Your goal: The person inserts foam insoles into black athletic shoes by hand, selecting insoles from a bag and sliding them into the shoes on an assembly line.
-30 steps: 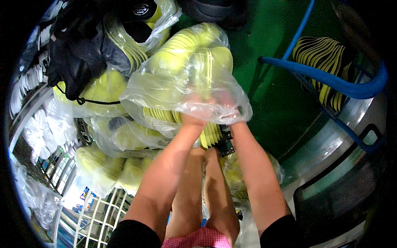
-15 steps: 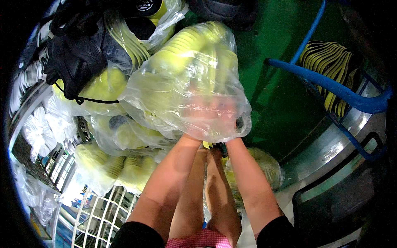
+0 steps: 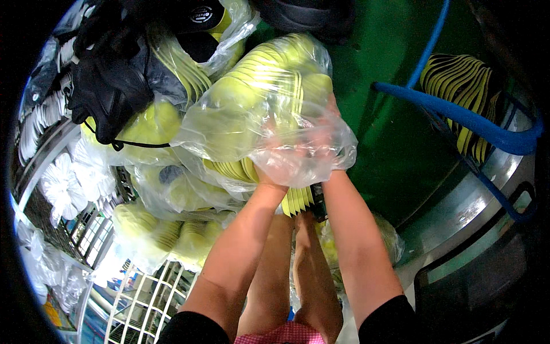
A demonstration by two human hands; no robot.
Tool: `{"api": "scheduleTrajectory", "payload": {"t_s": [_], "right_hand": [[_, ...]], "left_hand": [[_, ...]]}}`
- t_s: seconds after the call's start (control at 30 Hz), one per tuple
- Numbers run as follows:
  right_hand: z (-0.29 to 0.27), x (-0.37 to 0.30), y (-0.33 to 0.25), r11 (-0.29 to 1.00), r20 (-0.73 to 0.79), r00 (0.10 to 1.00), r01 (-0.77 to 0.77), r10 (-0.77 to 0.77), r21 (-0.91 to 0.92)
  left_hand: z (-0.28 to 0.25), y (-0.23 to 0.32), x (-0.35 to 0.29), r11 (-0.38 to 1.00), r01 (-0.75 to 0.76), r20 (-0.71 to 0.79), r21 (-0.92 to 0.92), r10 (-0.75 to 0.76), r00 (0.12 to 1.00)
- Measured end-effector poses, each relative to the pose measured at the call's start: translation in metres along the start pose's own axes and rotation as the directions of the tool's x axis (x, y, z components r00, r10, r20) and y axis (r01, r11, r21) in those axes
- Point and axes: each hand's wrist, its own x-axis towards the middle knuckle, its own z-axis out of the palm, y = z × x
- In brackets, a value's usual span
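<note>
A clear plastic bag [image 3: 229,129] packed with yellow-green shoe insoles [image 3: 258,66] lies in front of me. Both my hands reach into its mouth and show blurred through the film. My left hand [image 3: 279,163] and my right hand [image 3: 325,140] are on either side of a stack of insoles, closed around it. Yellow tips of that stack [image 3: 297,200] stick out of the bag between my wrists. More insole edges [image 3: 232,169] show beside my left wrist. The plastic hides most of my fingers.
Black shoes [image 3: 109,86] and other bagged insoles [image 3: 183,186] crowd the left. A blue tube frame [image 3: 458,117] at the right holds a row of insoles [image 3: 458,86]. Under the bag is a green surface [image 3: 372,143]; a white wire rack [image 3: 152,298] stands lower left.
The insole tips between my wrists now stick farther out of the bag. The bag's mouth has slid up my hands, uncovering insole edges beside my left wrist.
</note>
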Motion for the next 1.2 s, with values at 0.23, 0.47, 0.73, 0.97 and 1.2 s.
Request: {"api": "scheduleTrajectory", "payload": {"t_s": [0.23, 0.47, 0.73, 0.97, 1.2], "right_hand": [[-0.01, -0.021, 0.04, 0.982, 0.159, 0.987, 0.032, -0.003, -0.185], [-0.012, -0.019, 0.063, 0.604, 0.653, 0.72, -0.635, 0.235, 0.482], [0.019, 0.021, 0.051, 0.998, 0.261, 0.965, 0.02, -0.037, 0.066], [0.014, 0.002, 0.04, 0.929, 0.183, 0.949, -0.295, 0.257, 0.223], [0.01, 0.003, 0.046, 0.848, 0.261, 0.945, -0.296, 0.195, 0.44]], "left_hand": [[-0.007, 0.016, 0.008, 0.981, 0.12, 0.141, -0.154, -0.098, 0.985], [-0.014, 0.003, -0.001, 0.986, 0.127, 0.177, -0.104, -0.108, 0.978], [-0.027, 0.019, 0.017, 0.978, -0.092, 0.335, 0.188, 0.025, 0.942], [-0.032, 0.022, 0.012, 0.996, 0.078, 0.27, 0.034, -0.085, 0.959], [-0.03, 0.026, 0.017, 0.986, 0.16, 0.344, -0.039, -0.137, 0.929]]}}
